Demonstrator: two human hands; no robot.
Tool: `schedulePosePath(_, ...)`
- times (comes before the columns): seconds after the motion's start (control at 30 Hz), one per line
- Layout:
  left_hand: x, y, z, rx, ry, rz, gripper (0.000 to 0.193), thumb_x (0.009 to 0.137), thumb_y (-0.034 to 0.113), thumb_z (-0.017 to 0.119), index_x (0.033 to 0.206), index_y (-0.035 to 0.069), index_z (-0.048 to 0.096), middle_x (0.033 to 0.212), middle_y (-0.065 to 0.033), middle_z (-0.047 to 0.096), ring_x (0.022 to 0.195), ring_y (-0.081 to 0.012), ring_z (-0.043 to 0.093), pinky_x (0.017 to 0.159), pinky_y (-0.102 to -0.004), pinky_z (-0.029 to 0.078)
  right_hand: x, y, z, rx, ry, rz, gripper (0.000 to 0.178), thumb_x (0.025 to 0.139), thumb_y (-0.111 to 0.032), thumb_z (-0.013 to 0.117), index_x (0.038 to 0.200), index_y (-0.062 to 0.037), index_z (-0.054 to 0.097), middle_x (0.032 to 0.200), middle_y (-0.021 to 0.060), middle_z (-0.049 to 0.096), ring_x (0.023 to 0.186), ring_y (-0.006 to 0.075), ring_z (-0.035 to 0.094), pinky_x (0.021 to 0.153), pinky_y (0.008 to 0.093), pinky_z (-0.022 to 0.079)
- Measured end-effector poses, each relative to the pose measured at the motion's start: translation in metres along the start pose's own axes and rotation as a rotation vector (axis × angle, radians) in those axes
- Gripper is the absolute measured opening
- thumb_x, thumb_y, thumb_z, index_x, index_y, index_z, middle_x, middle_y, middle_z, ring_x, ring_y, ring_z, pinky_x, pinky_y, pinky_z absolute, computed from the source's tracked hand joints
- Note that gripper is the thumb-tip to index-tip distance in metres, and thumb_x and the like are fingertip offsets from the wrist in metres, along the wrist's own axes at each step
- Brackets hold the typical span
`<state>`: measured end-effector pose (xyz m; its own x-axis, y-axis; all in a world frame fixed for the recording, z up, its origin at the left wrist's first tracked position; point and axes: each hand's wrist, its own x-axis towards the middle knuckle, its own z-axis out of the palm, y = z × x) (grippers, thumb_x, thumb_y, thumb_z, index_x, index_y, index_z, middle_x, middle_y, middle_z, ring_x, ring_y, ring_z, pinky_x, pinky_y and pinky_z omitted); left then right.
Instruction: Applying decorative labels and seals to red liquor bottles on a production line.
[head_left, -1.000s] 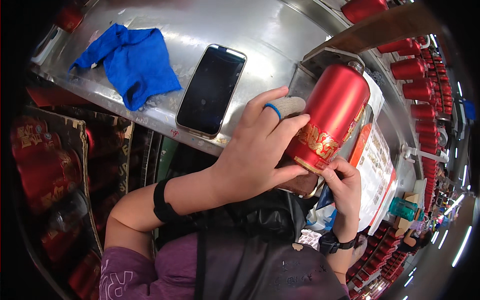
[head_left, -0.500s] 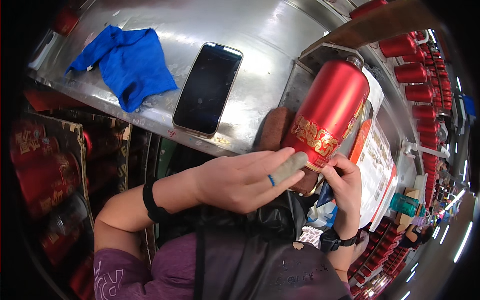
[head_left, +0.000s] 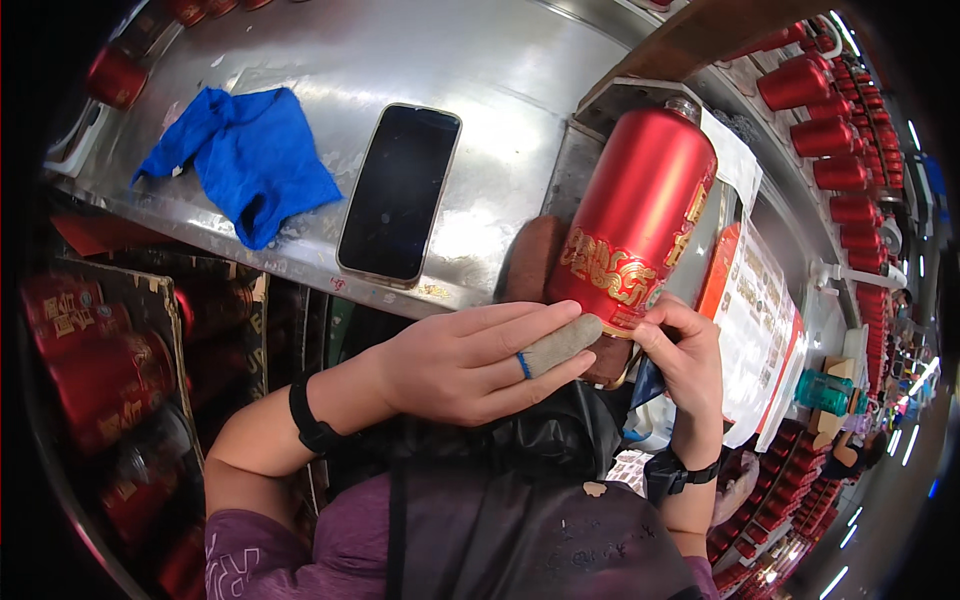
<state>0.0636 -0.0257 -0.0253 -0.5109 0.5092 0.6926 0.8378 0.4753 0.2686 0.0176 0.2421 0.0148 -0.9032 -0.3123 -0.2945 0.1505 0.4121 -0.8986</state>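
Observation:
A glossy red bottle with a gold ornamental band lies slanted, its neck pointing away from me and its base toward me. Brown padding shows under and beside it. My left hand lies with fingers stretched out, their tips against the bottle near its base. One finger wears a grey cloth finger cover with a blue edge. My right hand is closed at the base's right side, thumb and bent forefinger pinching the rim. A dark blue piece shows below that thumb; whether it is held is hidden.
A black-screened phone and a crumpled blue cloth lie on the metal table. Printed white sheets with orange edges are at the right. Red bottles stand in rows along a line and in a crate below left.
The view has shifted slightly, so the bottle and phone appear a little further left. Both hands keep nearly the same place at the bottle's base.

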Motion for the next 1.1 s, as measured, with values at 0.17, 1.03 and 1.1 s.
schedulePosePath(0.17,0.008,-0.003,0.002,0.105,-0.054,0.1,0.03,0.085,0.01,0.064,0.114,0.007,0.071,0.121,-0.0098,0.068,0.117,-0.0244,0.062,0.094,-0.0321,0.058,0.002,0.003,-0.001,-0.039,-0.018,0.002,0.015,0.087,-0.013,0.077,0.086,0.0003,0.07,0.078,-0.0016,0.053,0.069,0.0062,0.044,0.063,0.0236,0.036)
schedulePosePath(1.03,0.06,0.012,0.013,0.105,-0.192,-0.175,0.053,0.073,0.021,0.081,0.124,0.012,0.069,0.136,-0.0024,0.06,0.128,-0.0305,0.045,0.107,-0.0367,0.042,0.002,0.004,0.001,-0.02,0.013,-0.098,0.016,0.085,-0.018,0.078,0.086,-0.0038,0.072,0.074,0.0049,0.058,0.062,0.011,0.051,0.057,0.0276,0.041)
schedulePosePath(1.1,0.076,0.007,0.013,0.136,-0.225,-0.242,0.059,0.071,0.017,0.082,0.128,0.01,0.066,0.14,-0.0066,0.056,0.128,-0.0319,0.048,0.101,-0.0388,0.046,0.0,0.002,-0.001,-0.057,0.012,-0.103,0.016,0.085,-0.02,0.077,0.086,-0.0046,0.072,0.075,0.0057,0.059,0.063,0.013,0.052,0.058,0.0288,0.042)
